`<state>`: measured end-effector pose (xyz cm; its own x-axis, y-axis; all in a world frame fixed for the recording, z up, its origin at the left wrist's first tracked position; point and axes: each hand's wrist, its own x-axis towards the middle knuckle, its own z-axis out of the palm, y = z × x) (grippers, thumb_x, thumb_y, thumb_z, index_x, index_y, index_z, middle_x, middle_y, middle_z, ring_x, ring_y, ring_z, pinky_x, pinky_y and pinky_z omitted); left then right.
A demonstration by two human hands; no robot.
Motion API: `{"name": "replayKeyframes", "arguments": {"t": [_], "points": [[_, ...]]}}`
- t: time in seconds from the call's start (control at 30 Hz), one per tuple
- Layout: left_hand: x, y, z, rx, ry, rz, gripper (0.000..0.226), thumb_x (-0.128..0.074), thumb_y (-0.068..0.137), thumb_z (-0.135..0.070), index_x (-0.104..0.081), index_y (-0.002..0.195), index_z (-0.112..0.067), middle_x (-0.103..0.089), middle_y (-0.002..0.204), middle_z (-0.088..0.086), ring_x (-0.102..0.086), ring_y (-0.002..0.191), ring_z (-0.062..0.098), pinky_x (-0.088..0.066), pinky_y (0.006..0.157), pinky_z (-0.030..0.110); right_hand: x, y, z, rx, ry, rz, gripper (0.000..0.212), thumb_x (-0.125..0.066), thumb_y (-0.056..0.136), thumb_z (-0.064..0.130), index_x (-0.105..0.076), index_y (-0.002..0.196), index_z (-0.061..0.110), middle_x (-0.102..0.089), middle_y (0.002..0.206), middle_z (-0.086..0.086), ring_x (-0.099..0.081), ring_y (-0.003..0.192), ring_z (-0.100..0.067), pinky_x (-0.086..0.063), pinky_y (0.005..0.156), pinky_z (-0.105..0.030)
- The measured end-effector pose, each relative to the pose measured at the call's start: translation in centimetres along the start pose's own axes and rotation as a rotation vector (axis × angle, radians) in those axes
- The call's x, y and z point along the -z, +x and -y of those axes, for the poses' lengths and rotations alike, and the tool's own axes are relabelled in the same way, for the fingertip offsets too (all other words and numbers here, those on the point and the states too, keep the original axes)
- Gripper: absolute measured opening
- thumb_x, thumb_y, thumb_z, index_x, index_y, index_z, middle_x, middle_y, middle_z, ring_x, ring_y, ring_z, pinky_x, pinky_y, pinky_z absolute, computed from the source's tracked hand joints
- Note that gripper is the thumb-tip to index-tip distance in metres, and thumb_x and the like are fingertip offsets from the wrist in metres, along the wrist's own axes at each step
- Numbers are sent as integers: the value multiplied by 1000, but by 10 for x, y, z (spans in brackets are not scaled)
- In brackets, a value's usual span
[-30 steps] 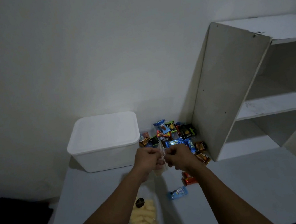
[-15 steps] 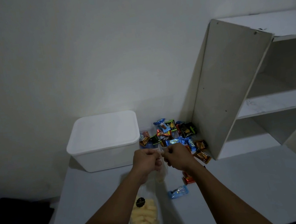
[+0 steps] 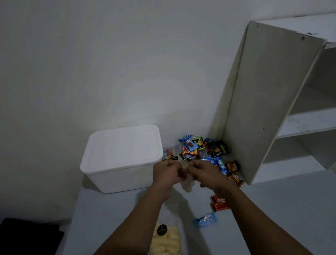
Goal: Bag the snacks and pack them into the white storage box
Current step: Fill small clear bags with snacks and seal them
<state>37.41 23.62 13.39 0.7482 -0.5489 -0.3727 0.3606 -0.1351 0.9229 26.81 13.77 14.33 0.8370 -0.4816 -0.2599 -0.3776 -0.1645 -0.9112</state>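
Note:
My left hand (image 3: 167,173) and my right hand (image 3: 205,171) meet above the table, both pinching the top of a small clear bag (image 3: 187,183) that hangs between them with pale snacks inside. The white storage box (image 3: 122,158) stands behind my left hand with its lid on. A pile of colourful wrapped snacks (image 3: 205,150) lies against the wall just beyond my hands. A sealed clear bag of yellow sticks (image 3: 165,244) lies under my left forearm. A blue wrapped snack (image 3: 205,219) and a red one (image 3: 218,203) lie loose near my right forearm.
A white shelf unit (image 3: 274,100) stands on the table at the right, its side panel next to the snack pile. A dark object (image 3: 19,251) lies beyond the table's left edge. The wall runs close behind the box.
My hands have shifted slightly while working the top of the small bag; my right hand's fingers have spread a little. The view tilted a bit. Nothing else moved.

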Motion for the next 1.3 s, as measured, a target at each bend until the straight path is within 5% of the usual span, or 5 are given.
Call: {"name": "replayKeyframes", "arguments": {"t": [0.13, 0.27, 0.43, 0.7, 1.3], "points": [[-1, 4, -5, 121, -347, 8, 8, -60, 93, -4, -64, 95, 2, -65, 72, 14, -65, 65, 22, -59, 57, 33, -3, -4, -27, 46, -51, 131, 50, -80, 76, 34, -58, 121, 29, -63, 116, 13, -61, 106, -7, -48, 97, -31], [-5, 3, 2, 195, -516, 50, 11, -63, 94, -9, -64, 96, 2, -65, 73, 11, -65, 68, 21, -61, 63, 36, -19, -11, -48, 24, 108, -27, 18, -64, 94, 17, -67, 111, 16, -67, 109, 4, -65, 102, -16, -50, 77, -14], [9, 7, 59, 62, 63, -167, 17, -76, 85, -26, -70, 89, -11, -69, 83, 4, -65, 78, 19, -56, 72, 36, -18, -28, -87, -254, 187, -15, 18, -53, 100, 22, -66, 110, 16, -66, 108, -4, -62, 102, -20, -53, 75, -30], [20, -17, 161, 230, 357, 141, 24, -78, 78, -7, -67, 98, -15, -67, 103, 7, -65, 94, 19, -55, 73, 28, -28, -50, -152, -635, 357, 70, 26, -46, 98, 27, -61, 115, 14, -69, 111, -14, -65, 105, -32, -56, 86, -51], [-29, 30, 176, 242, 380, 6, 41, -79, 76, -2, -64, 111, -15, -64, 109, 3, -65, 97, 22, -58, 84, 40, 19, 36, -186, -437, 159, 247, 30, -69, 87, 18, -62, 115, 26, -74, 99, 0, -72, 89, -15, -58, 68, -27]]}}
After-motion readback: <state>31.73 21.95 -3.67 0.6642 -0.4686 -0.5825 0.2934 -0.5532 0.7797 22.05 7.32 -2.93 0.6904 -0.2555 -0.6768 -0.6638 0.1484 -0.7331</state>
